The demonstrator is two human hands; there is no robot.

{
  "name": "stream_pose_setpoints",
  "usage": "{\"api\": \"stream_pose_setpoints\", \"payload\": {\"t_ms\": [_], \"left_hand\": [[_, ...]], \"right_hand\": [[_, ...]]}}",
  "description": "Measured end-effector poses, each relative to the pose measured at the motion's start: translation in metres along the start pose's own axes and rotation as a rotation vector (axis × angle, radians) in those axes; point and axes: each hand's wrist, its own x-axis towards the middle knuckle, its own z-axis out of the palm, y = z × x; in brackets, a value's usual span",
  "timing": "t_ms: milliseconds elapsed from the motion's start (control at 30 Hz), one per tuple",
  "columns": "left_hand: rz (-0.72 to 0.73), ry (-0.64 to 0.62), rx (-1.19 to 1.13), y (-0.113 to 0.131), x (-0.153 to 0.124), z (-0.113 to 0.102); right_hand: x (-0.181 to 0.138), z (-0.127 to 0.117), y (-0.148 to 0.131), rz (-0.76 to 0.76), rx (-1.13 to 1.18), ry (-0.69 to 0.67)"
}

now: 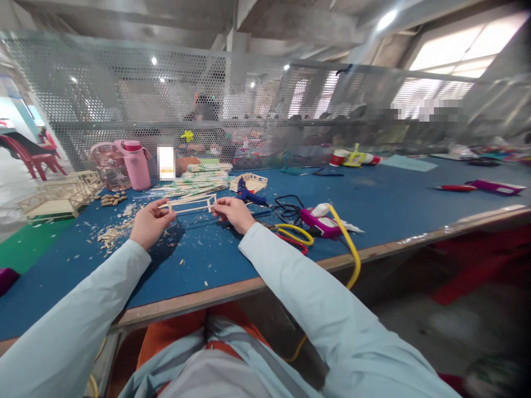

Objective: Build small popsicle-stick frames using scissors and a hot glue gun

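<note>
My left grip (151, 224) and right grip (235, 214) pinch the ends of a pale wooden rectangular frame (191, 209) between them; I judge it partly joined, with thin pale sticks (203, 180) piled beyond unused.

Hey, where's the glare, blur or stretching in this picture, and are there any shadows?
In the head view, the window and ceiling light glare white; there too, a dark shadow falls beside the left hand on the blue tabletop; the head view's right edge looks smeared and stretched, while the wooden frame is fairly clear.
</note>
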Motion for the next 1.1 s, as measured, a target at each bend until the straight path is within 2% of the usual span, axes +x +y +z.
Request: {"api": "stream_pose_setpoints", "payload": {"t_ms": [233,333,500,733,933,1100], "left_hand": [[0.052,0.003,0.032,-0.006,0.003,-0.001],[0.136,0.004,0.105,-0.006,0.004,-0.003],[0.288,0.110,0.324,-0.002,0.002,-0.005],[0.396,0.139,0.410,0.001,-0.003,-0.003],[0.390,0.121,0.455,0.002,-0.004,-0.002],[0.244,0.011,0.408,-0.010,0.004,-0.001]], "right_hand": [[0.001,0.000,0.001,-0.008,0.010,-0.007],[0.002,-0.002,0.002,-0.075,0.024,-0.019],[0.005,-0.008,0.004,-0.225,-0.049,-0.026],[0.008,-0.010,0.005,-0.319,-0.113,-0.032],[0.011,-0.010,0.009,-0.317,-0.125,-0.026],[0.020,-0.013,0.018,-0.263,-0.321,0.005]]}}
